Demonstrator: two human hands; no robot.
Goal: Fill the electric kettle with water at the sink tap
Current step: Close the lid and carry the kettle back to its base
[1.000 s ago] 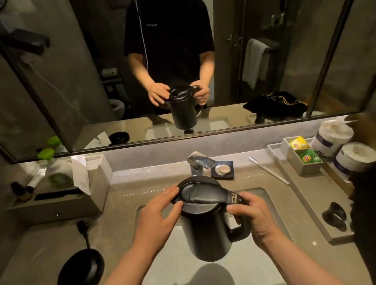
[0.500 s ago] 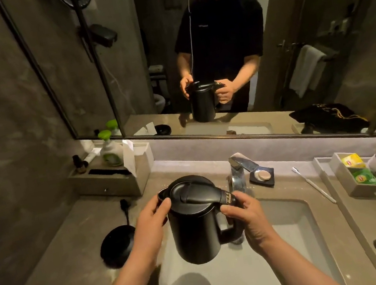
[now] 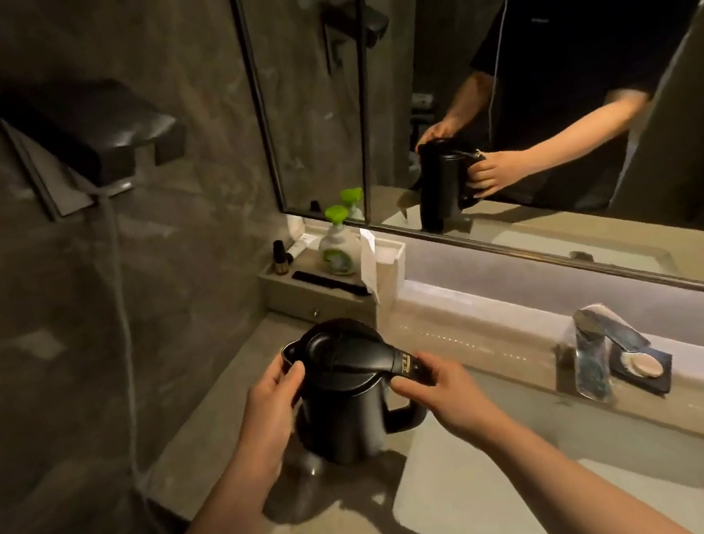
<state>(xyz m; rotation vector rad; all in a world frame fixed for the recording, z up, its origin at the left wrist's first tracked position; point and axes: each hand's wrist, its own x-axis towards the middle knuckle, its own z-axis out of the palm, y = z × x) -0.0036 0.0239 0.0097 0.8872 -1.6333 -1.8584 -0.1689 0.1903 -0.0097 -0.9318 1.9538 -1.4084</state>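
The black kettle (image 3: 345,402) stands upright over the counter (image 3: 485,339) to the left of the sink (image 3: 636,475), its lid closed and its spout turned to the far left. Whether its bottom rests on the dark round base (image 3: 304,473) beneath it or hangs just above cannot be told, as the kettle and the left forearm hide the join. The left hand (image 3: 269,406) presses against the kettle's left side, thumb near the lid's edge by the spout and fingers curled round the body. The right hand (image 3: 448,384) is clamped on the top of the handle, thumb lying over its upper end where a small gold label shows. The tap (image 3: 591,354) stands at the back of the sink, well to the right of the kettle and apart from it; no water is seen running. Just right of the tap lies a dark soap dish (image 3: 643,368) with a round pale soap. Behind the kettle a tray (image 3: 326,292) against the wall holds a pump bottle (image 3: 339,245) with a green top, a small dark bottle and a black comb. A mirror (image 3: 471,71) above the counter reflects the person in a black shirt holding the kettle with both hands.
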